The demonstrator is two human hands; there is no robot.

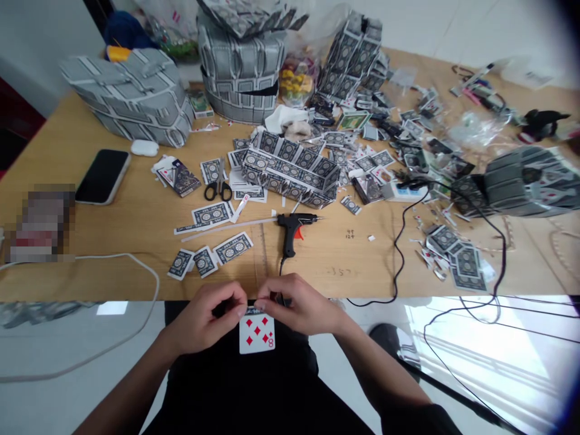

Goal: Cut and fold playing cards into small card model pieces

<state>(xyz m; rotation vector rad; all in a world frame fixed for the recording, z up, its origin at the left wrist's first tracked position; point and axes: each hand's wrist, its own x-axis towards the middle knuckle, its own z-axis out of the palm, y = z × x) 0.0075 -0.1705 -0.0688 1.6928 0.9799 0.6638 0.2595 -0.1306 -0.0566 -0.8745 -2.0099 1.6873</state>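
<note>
two bare hands are meeting over a person's lap, just off the near edge of a wooden tabletop [362, 266]. the left hand [222, 317] is pinching the upper left edge of a playing card [257, 335] between thumb and fingers, its grip nearly closed; the right hand [292, 305] is pinching the upper right edge the same way. the card is hanging face out, showing red diamonds, its top strip folded over. a black glue gun [290, 232] is lying beyond the hands, near black-handled scissors [219, 184].
</note>
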